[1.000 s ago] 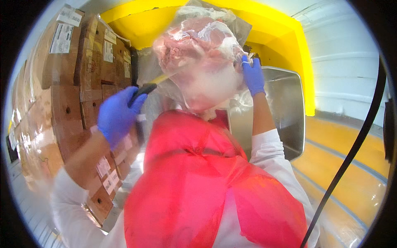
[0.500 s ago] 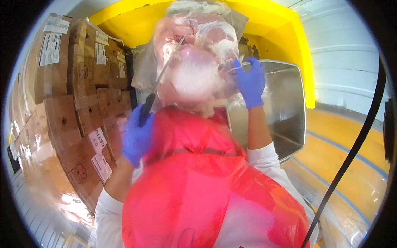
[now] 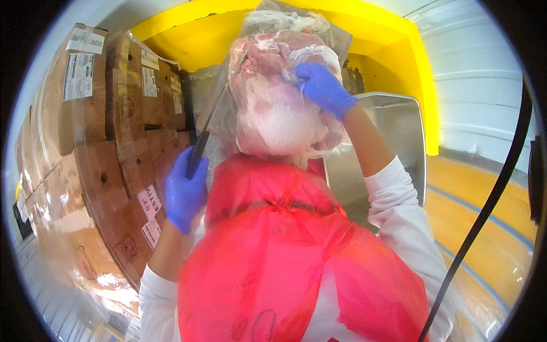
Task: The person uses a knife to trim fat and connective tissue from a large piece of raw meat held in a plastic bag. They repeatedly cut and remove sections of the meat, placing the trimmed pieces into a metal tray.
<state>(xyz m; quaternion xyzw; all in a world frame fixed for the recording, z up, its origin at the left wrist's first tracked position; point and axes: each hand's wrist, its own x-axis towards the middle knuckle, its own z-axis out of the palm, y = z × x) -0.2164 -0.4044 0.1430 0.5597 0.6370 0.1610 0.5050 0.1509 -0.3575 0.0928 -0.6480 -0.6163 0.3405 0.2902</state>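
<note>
Meat (image 3: 273,119) sits centred just beyond the apron (image 3: 256,273), plastic (image 3: 337,39) around it; probably there for easy reach. Right hand (image 3: 323,88) on its upper right, fingers curled in, likely steadying; can't tell if they pinch flesh. Left hand (image 3: 187,191) wrapped round knife (image 3: 198,154) handle, blade angled away from apron, beside meat's left edge; contact unclear. Metal tub (image 3: 394,131) at right, boxes (image 3: 128,122) left.

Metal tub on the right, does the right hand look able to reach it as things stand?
Probably yes. The right hand is at the meat, but its forearm passes over the metal tub, and nothing visible blocks the way.
</note>
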